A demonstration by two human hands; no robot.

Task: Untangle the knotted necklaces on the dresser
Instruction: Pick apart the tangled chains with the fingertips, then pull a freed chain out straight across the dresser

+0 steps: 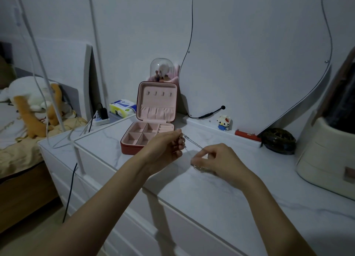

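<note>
A thin silver necklace chain (193, 142) runs taut between my two hands above the white marble dresser top (221, 194). My left hand (167, 147) pinches one end of the chain near the jewellery box. My right hand (221, 159) pinches the chain's other end, and a small bunch of tangled chain (197, 166) hangs under its fingers, just above the dresser. How the strands cross inside the bunch is too small to tell.
An open pink jewellery box (151, 125) with bare compartments stands behind my left hand. Along the back ledge are a small block figure (223, 122), a red bar (247, 135) and a dark round case (278, 140). A cream organiser (326, 152) stands at the right.
</note>
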